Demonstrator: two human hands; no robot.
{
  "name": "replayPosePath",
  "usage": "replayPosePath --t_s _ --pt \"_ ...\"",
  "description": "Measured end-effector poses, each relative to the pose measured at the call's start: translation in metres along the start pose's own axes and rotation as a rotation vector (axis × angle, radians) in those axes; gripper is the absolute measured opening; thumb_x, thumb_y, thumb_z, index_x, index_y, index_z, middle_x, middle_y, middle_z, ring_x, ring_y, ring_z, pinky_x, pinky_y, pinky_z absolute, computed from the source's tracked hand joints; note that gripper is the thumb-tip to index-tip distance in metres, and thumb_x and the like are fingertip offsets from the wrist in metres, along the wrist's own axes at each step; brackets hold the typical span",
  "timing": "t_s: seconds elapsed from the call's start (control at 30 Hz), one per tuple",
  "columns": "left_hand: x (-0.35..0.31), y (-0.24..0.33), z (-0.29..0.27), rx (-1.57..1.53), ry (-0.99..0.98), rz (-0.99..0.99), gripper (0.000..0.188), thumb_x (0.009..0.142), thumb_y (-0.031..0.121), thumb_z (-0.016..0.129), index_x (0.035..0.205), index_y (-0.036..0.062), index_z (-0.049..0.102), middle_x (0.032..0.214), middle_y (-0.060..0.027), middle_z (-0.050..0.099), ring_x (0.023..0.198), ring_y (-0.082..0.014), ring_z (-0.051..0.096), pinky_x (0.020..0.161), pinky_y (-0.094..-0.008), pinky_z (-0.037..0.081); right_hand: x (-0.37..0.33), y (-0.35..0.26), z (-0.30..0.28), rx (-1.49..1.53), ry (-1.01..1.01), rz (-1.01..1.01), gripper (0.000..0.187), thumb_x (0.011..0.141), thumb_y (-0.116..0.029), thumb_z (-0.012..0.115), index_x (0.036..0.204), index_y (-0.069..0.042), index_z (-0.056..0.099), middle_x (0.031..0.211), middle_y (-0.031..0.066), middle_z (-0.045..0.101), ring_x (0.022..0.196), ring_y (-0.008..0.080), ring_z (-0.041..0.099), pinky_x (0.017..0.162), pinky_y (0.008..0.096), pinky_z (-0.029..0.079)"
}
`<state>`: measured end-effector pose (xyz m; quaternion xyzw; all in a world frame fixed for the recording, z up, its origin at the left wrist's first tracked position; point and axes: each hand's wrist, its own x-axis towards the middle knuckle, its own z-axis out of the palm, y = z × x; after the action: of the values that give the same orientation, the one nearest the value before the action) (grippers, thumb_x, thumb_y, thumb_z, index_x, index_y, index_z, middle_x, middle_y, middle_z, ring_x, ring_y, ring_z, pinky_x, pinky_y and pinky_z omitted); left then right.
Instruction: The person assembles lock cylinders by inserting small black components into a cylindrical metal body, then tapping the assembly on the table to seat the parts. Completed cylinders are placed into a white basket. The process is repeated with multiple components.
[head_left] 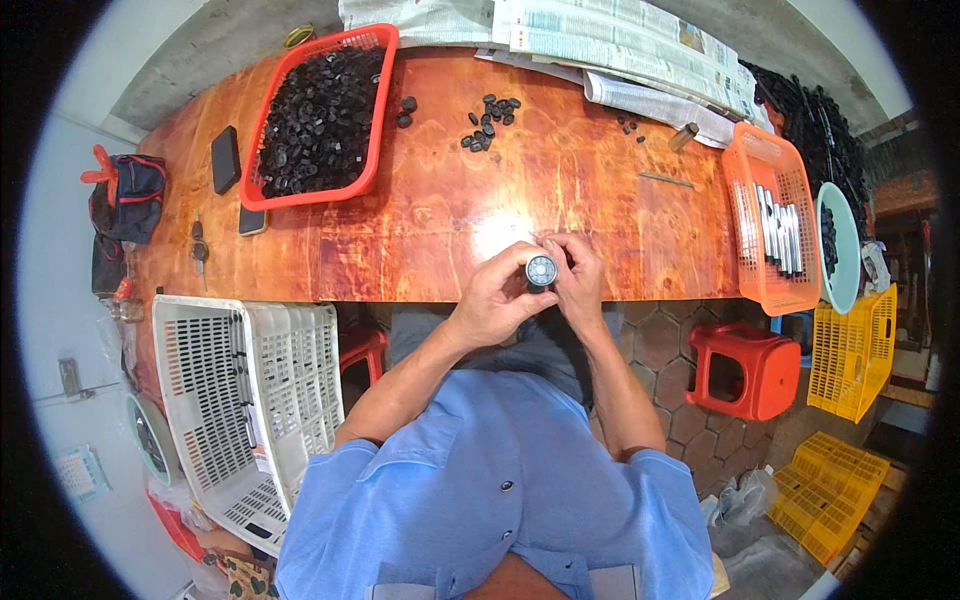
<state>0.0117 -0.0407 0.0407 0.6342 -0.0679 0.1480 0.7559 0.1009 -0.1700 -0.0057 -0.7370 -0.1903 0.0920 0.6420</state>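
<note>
At the table's near edge, a small black flashlight (541, 271) points its round end up at me, with a ring of pale dots under the clear face. My left hand (497, 297) is closed around its left side, thumb and forefinger curled about the barrel. Against its right side lies my right hand (577, 280), fingers bent and closed on it; part of the barrel is hidden between the hands. Farther up the wooden table (600, 240) lies a loose group of small black parts (488, 122).
A red basket (376, 150) full of black pieces stands far left; an orange basket (745, 230) with silver tubes stands right, beside a pale green bowl (850, 260). Newspapers (620, 45) cover the back edge. White crates (315, 370) and a red stool (750, 370) flank me.
</note>
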Motion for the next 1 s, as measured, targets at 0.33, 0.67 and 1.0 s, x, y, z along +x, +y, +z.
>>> replayPosePath --t_s 0.33,0.67,1.0 --pt "0.005 -0.010 -0.008 -0.215 0.192 -0.288 0.038 0.096 0.015 0.067 0.127 -0.0012 0.053 0.104 -0.0057 0.059 0.092 -0.0128 0.062 0.082 -0.0294 0.054 0.000 0.004 0.001 -0.043 -0.004 -0.010 0.016 0.097 -0.013 0.063 0.093 0.002 0.069 0.081 0.0099 0.067 0.073 0.0170 0.063 0.066 0.0315 0.049" --pt "0.006 -0.009 -0.014 -0.656 0.233 -0.526 0.054 0.099 0.012 0.061 0.146 -0.0026 0.039 0.112 -0.0088 0.061 0.097 -0.0199 0.067 0.089 -0.0374 0.059 0.000 0.006 0.002 -0.057 0.021 -0.017 0.016 0.096 -0.012 0.064 0.092 0.002 0.069 0.080 0.0101 0.068 0.072 0.0169 0.063 0.065 0.0322 0.049" --pt "0.004 -0.011 -0.010 -0.481 0.252 -0.470 0.043 0.093 0.006 0.069 0.132 0.0024 0.049 0.110 -0.0091 0.063 0.092 -0.0170 0.068 0.082 -0.0328 0.060 0.000 0.006 0.000 -0.055 -0.028 -0.003 0.016 0.100 -0.012 0.062 0.096 0.002 0.069 0.084 0.0042 0.067 0.076 0.0105 0.062 0.069 0.0261 0.050"
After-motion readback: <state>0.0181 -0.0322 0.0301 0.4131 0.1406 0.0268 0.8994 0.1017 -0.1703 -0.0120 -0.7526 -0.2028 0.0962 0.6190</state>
